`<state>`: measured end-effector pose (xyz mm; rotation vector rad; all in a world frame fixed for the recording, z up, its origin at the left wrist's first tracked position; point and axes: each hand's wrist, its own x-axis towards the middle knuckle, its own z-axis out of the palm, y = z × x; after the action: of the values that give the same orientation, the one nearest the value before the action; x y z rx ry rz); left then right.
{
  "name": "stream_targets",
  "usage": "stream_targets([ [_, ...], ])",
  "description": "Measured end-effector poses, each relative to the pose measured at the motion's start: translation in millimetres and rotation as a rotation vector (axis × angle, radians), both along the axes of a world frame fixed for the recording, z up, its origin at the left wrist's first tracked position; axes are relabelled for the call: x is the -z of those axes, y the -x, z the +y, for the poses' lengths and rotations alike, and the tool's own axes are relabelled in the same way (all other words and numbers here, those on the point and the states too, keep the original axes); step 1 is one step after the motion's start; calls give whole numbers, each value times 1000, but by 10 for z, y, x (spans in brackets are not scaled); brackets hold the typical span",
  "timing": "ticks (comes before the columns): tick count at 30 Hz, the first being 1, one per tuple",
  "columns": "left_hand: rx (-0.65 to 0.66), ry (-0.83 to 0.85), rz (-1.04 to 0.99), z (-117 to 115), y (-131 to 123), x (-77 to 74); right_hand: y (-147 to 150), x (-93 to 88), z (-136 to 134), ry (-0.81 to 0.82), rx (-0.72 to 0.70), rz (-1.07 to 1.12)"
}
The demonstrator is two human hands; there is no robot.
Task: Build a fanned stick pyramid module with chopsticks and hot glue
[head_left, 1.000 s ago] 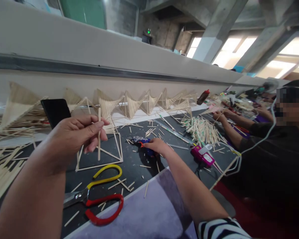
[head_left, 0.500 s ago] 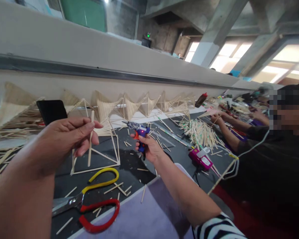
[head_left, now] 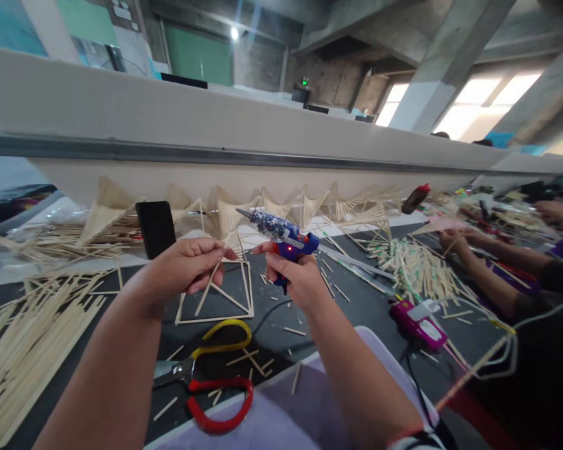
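My left hand pinches a short wooden stick between thumb and fingers, the stick slanting down to the left. Wrapped round a blue hot glue gun is my right hand; the gun's foil-covered nozzle points up and left, and a small red light glows on its body. Below and behind my left hand a frame of glued sticks lies on the dark table, partly hidden by that hand. Scissors with one yellow and one red handle lie in front of it.
Long sticks are spread at the left. A black phone leans near fan-shaped stick models by the wall. At right are a pile of short sticks, a magenta power strip and a co-worker's hands.
The view has swung left. The glue gun has come nearer my left hand and turned more into view. The stick in my left hand has tilted from nearly upright to slanting.
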<state>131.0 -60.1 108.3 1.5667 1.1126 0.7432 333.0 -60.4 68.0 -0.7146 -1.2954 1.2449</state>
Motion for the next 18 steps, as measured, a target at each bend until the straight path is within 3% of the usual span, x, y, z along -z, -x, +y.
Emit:
stream_targets([
  [7, -34, -73, 12, -5, 15, -12, -63, -11, -63, -5, 130, -355],
  [18, -55, -96, -19, -9, -6, -7, -46, -55, -90, 24, 181, -463],
])
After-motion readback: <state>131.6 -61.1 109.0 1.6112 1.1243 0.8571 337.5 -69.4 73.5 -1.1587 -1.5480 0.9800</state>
